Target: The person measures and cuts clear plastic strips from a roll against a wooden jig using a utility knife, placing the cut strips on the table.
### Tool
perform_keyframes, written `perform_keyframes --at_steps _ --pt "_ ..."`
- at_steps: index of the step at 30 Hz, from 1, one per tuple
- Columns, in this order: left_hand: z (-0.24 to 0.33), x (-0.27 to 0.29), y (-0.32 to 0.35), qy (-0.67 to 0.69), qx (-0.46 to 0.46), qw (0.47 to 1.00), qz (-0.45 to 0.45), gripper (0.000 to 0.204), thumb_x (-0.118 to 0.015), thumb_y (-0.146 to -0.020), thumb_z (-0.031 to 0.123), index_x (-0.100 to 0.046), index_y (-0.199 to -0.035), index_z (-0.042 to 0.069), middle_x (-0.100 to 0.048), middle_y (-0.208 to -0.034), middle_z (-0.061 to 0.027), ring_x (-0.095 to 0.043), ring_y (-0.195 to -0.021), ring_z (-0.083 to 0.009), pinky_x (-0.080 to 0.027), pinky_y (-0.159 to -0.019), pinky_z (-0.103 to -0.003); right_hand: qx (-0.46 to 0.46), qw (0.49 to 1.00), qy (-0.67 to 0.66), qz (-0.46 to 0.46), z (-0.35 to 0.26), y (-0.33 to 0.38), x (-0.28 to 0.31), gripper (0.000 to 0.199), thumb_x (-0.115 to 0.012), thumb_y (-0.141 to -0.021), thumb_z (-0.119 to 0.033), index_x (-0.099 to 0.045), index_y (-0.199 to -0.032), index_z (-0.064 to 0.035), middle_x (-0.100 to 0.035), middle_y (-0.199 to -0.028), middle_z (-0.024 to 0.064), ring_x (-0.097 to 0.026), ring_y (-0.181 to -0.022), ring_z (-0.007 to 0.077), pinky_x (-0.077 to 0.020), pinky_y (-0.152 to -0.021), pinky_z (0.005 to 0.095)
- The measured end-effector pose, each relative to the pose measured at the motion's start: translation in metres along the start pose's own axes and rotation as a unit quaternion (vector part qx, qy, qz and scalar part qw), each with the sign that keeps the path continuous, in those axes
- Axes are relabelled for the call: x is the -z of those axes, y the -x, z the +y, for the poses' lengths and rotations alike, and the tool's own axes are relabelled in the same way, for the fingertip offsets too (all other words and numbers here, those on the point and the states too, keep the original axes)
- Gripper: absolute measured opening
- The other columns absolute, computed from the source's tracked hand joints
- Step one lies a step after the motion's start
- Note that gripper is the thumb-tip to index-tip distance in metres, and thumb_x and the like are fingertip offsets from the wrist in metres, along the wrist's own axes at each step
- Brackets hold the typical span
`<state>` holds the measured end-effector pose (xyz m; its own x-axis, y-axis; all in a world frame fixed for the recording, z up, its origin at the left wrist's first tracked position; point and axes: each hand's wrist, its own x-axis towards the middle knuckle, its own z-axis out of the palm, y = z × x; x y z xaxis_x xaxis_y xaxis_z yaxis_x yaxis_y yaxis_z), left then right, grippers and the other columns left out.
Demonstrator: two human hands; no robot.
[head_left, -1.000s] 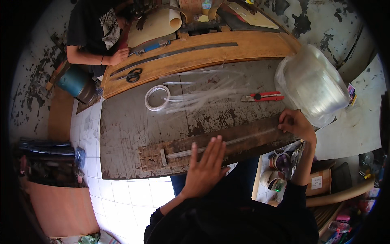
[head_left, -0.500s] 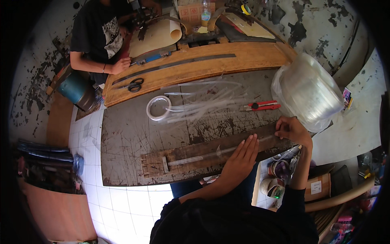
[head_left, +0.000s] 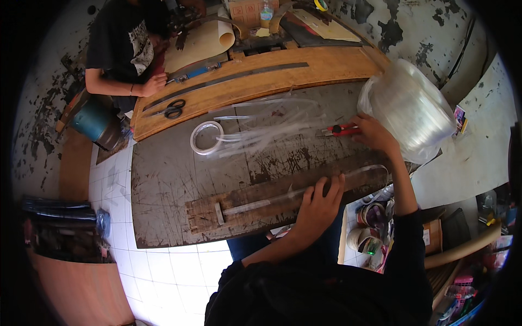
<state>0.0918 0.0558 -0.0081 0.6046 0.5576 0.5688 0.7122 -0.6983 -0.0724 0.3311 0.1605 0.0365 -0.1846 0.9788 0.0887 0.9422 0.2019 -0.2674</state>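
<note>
Nearest, the left hand (head_left: 318, 202) lies flat with fingers spread, pressing a length of clear plastic tubing (head_left: 304, 189) down onto a weathered wooden jig board (head_left: 239, 204) at the near edge of the scratched dark worktable (head_left: 168, 179); the tubing runs out to both sides of the palm; it looks light, springy and slick, likely to curl or roll unless pinned close to where it is worked. Beyond that, the right hand (head_left: 375, 133) rests its fingers closed on a red utility knife (head_left: 340, 130), which looks best taken by the handle, away from the blade; just past the wrist sits a big coil of clear tubing in a clear bag (head_left: 410, 106). Farther off lie cut tube pieces (head_left: 261, 122), a small coiled ring of tubing (head_left: 205, 137), black scissors (head_left: 173, 111) and a long steel ruler (head_left: 228, 80); farthest stands a brown carton (head_left: 244, 10).
</note>
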Motion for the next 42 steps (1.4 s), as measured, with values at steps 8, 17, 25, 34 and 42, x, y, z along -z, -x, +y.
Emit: perform_keyframes --at_steps 8,17,25,34,42 --pt "0.0 -0.004 0.0 -0.012 -0.008 1.0 0.008 0.054 -0.056 -0.075 0.017 -0.05 -0.127 0.008 -0.051 -0.113 0.0003 -0.048 -0.102 -0.017 -0.034 -0.08 -0.038 0.117 0.992 -0.009 -0.05 0.008 -0.017 0.003 0.037 -0.064 -0.071 -0.003 -0.051 -0.105 -0.0033 -0.056 -0.091 0.0178 -0.056 -0.089 0.0349 -0.0444 -0.074 0.041" --pt "-0.005 -0.003 0.003 0.035 -0.008 0.999 0.023 0.05 -0.056 -0.076 0.015 -0.052 -0.125 0.006 -0.054 -0.113 -0.0017 -0.05 -0.101 -0.0142 -0.032 -0.081 -0.038 -0.132 0.96 -0.173 0.178 -0.096 0.093 0.037 0.029 -0.049 -0.088 -0.009 -0.039 -0.114 -0.0019 -0.057 -0.083 0.0239 -0.056 -0.076 0.0428 -0.0453 -0.067 0.0412" --pt "-0.006 -0.002 -0.001 0.032 -0.013 0.999 0.013 0.047 -0.055 -0.075 0.014 -0.055 -0.122 0.007 -0.055 -0.113 0.0003 -0.051 -0.1 -0.0115 -0.029 -0.08 -0.035 -0.249 0.957 -0.149 -0.021 -0.158 0.148 0.002 0.034 -0.048 -0.088 -0.01 -0.031 -0.117 0.0 -0.058 -0.071 0.0265 -0.057 -0.064 0.0447 -0.0425 -0.056 0.0513" --pt "-0.006 0.0 -0.003 0.03 -0.002 0.999 0.015 0.043 -0.054 -0.076 0.014 -0.058 -0.118 0.008 -0.056 -0.112 0.0025 -0.051 -0.098 -0.011 -0.029 -0.078 -0.035 -0.258 0.956 -0.128 -0.056 -0.159 0.144 0.007 0.033 -0.047 -0.089 -0.014 -0.033 -0.116 0.0 -0.059 -0.07 0.0253 -0.057 -0.061 0.0434 -0.0428 -0.054 0.0511" --pt "-0.008 0.002 -0.004 0.022 -0.008 1.0 0.007 0.043 -0.054 -0.076 0.014 -0.058 -0.118 0.009 -0.056 -0.111 0.0029 -0.051 -0.098 -0.0117 -0.029 -0.076 -0.035 -0.251 0.96 -0.112 -0.052 -0.16 0.141 0.004 0.034 -0.047 -0.089 -0.014 -0.034 -0.117 -0.0001 -0.059 -0.071 0.0244 -0.059 -0.062 0.0425 -0.0449 -0.054 0.0498"
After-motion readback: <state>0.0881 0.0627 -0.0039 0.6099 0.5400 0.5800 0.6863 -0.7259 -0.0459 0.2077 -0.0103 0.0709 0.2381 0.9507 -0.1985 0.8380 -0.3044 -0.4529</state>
